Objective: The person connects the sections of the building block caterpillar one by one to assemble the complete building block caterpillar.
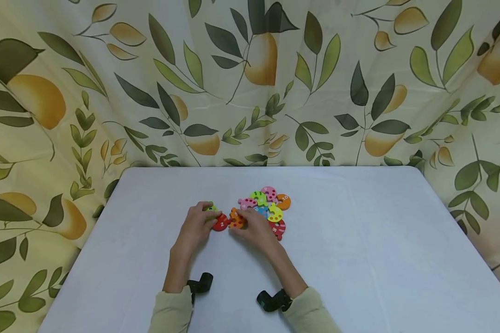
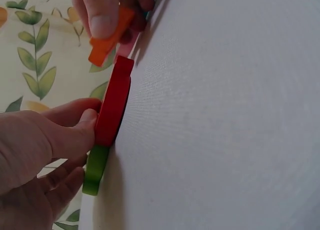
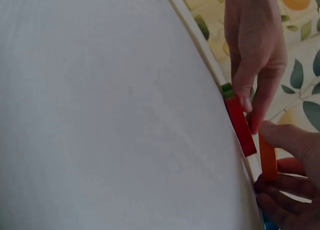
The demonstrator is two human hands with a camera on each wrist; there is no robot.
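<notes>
My left hand (image 1: 196, 224) pinches a flat red puzzle piece (image 1: 221, 223) marked with a 2, thumb and fingertips at its edge. A green puzzle piece (image 2: 96, 170) adjoins the red one and is partly covered by that hand. Between thumb and fingers, my right hand (image 1: 255, 226) grips an orange puzzle piece (image 1: 236, 218) with red dots. The orange piece is close beside the red one's right end. In the right wrist view, the orange piece (image 3: 268, 156) is tilted on edge, raised off the red piece (image 3: 241, 125).
Right of the hands lies a cluster of colourful pieces: a pink one (image 1: 269, 193), an orange one (image 1: 283, 201), a yellow one (image 1: 275, 213) and a red striped one (image 1: 278, 228), among several. A white-covered table (image 1: 379, 249) spreads around them, with a leaf-patterned curtain (image 1: 241, 111) behind.
</notes>
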